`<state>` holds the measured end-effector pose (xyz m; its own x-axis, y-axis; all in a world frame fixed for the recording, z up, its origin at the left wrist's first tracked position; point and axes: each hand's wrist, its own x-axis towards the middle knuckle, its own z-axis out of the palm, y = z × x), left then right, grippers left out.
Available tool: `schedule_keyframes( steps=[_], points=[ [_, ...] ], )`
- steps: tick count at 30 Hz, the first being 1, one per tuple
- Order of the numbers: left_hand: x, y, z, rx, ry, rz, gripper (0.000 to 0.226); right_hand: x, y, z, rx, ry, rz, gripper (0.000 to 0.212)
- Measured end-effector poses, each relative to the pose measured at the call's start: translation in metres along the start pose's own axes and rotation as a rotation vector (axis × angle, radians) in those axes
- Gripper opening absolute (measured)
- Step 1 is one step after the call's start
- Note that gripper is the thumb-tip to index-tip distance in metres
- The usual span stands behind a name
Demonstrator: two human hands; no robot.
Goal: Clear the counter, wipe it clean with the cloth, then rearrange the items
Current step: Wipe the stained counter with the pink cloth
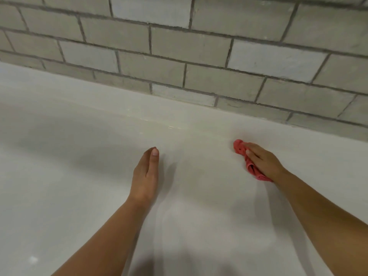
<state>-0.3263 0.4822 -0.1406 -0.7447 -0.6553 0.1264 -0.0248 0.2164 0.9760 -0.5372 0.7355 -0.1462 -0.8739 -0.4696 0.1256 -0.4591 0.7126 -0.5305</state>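
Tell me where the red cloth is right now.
Head view, right side: the crumpled red cloth lies on the white counter under the right hand.

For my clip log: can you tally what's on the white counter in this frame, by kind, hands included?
On the smooth white counter:
Crumpled red fabric cloth: 1
Bare hands: 2 (left hand flat on the surface, right hand pressing the cloth)
Total: 3
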Motion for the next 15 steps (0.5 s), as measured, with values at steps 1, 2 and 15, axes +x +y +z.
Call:
schedule_keyframes(
  steps=[1,2,15],
  points=[
    [0.0,-0.001,0.0,0.0,0.0,0.0,0.049,0.002,-0.006,0.005,-0.02,0.0,0.008,0.039],
    [0.001,-0.002,0.0,0.002,-0.001,-0.004,0.05,0.002,-0.015,0.011,-0.043,-0.002,0.018,0.04],
    [0.022,-0.005,-0.023,-0.35,-0.122,-0.195,0.052,-0.161,-0.143,0.067,0.068,-0.253,-0.464,0.06]
  ],
)
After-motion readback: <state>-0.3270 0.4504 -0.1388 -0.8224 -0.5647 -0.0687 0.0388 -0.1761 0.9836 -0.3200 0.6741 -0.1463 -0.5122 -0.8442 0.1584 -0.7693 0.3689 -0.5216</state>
